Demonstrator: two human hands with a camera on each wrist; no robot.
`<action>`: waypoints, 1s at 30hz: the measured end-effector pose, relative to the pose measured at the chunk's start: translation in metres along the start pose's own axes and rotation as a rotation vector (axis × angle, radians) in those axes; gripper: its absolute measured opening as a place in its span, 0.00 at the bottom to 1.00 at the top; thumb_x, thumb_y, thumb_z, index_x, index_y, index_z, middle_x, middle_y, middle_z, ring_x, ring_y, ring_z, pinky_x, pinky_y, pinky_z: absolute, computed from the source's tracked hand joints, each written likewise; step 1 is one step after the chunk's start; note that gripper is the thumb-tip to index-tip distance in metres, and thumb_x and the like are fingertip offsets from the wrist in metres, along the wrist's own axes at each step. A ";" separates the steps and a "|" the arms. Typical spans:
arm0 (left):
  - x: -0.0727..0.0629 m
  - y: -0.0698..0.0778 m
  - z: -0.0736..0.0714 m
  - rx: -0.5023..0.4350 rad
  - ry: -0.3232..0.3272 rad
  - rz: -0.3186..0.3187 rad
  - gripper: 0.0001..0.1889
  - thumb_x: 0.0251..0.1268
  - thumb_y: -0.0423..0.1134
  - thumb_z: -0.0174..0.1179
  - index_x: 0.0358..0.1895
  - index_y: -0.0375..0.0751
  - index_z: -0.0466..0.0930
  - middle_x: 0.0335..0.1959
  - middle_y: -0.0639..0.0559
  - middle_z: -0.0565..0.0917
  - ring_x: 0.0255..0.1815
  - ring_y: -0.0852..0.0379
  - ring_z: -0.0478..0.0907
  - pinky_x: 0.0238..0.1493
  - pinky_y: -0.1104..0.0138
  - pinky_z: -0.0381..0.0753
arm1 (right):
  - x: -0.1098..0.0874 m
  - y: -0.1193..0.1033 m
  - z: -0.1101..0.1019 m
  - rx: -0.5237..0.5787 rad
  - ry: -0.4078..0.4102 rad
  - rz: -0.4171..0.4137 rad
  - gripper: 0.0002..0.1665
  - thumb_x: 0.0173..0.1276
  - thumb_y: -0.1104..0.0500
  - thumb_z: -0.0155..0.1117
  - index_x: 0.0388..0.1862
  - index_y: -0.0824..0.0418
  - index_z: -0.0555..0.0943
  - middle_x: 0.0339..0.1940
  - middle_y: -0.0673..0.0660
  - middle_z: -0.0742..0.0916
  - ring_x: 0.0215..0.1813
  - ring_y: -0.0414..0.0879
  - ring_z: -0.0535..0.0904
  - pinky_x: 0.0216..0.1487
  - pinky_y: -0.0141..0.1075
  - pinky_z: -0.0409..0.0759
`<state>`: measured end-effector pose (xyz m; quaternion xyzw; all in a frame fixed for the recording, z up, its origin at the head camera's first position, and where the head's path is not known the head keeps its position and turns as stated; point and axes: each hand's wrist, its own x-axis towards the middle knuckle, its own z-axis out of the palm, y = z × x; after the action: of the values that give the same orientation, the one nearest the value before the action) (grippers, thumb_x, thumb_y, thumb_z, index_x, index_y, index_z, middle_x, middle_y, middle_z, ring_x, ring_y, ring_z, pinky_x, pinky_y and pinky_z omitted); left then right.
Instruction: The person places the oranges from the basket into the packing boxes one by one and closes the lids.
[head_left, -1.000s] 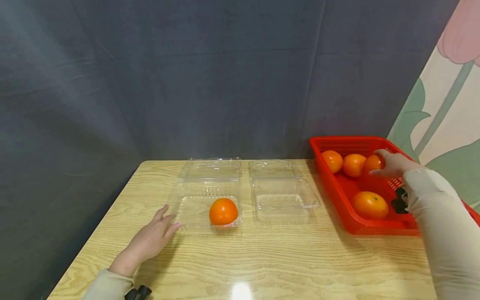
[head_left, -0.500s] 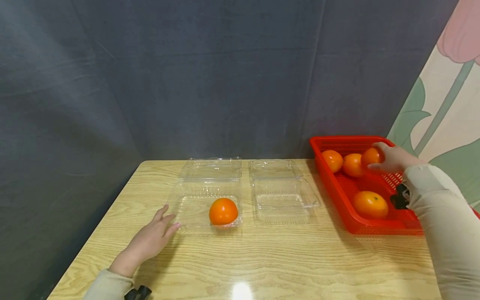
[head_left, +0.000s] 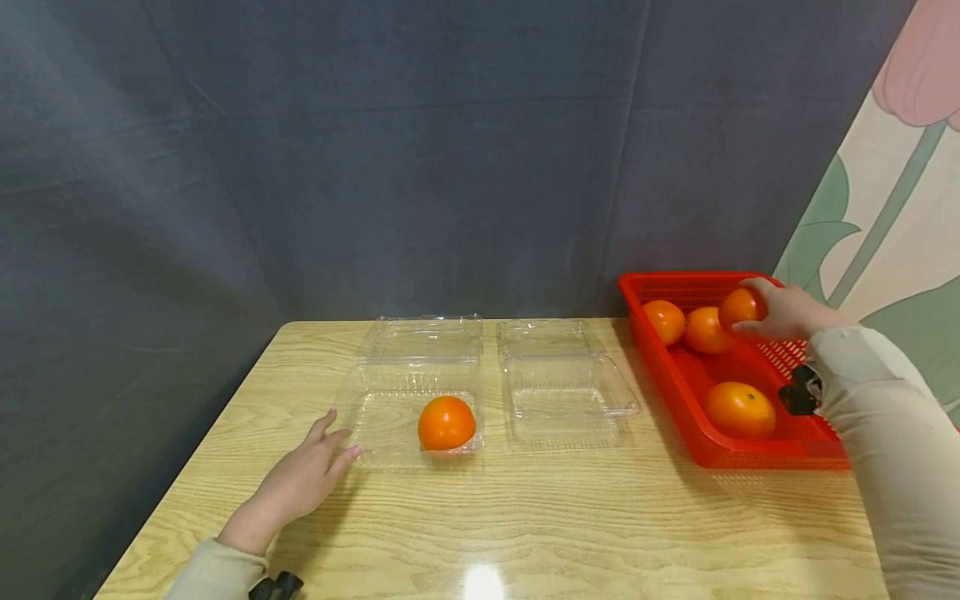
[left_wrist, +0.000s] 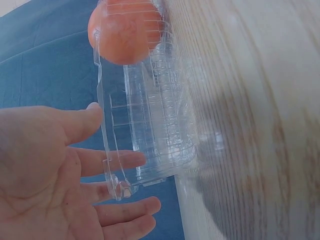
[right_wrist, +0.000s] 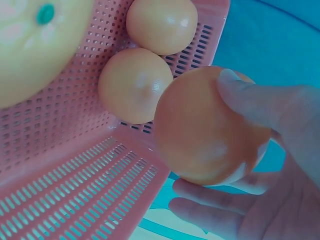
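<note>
An orange (right_wrist: 205,130) is in the grip of my right hand (head_left: 793,315), thumb on one side and fingers on the other, raised at the back of the red basket (head_left: 701,446). Other oranges sit in that basket: two (head_left: 664,322) at the back left and a larger one (head_left: 741,410) in front. My left hand (head_left: 302,477) has its fingers spread at the left front corner of a clear plastic clamshell box (head_left: 386,421). In the left wrist view its thumb is by the rim. A single orange (head_left: 447,423) lies in the box's right side.
A second clear clamshell box (head_left: 558,400) stands with its lid raised, between the first box and the basket. All rest on a wooden table (head_left: 480,517). A dark curtain (head_left: 450,167) hangs behind, and a flower-patterned panel (head_left: 907,233) is at the right.
My right hand has lifted the orange slightly up from the basket's floor and a little leftward. The left hand has stayed where it was.
</note>
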<state>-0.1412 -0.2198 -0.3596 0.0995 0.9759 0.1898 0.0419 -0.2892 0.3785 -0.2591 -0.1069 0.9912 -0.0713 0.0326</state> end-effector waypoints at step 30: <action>0.000 0.000 -0.002 -0.005 -0.026 -0.012 0.27 0.73 0.48 0.43 0.63 0.26 0.66 0.71 0.24 0.50 0.56 0.31 0.73 0.48 0.45 0.77 | -0.002 -0.011 -0.005 0.025 0.041 -0.025 0.44 0.60 0.55 0.65 0.64 0.75 0.53 0.43 0.78 0.77 0.42 0.68 0.74 0.46 0.61 0.74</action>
<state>-0.1418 -0.2201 -0.3575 0.0960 0.9753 0.1907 0.0563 -0.2853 0.3690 -0.2524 -0.1175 0.9892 -0.0865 0.0129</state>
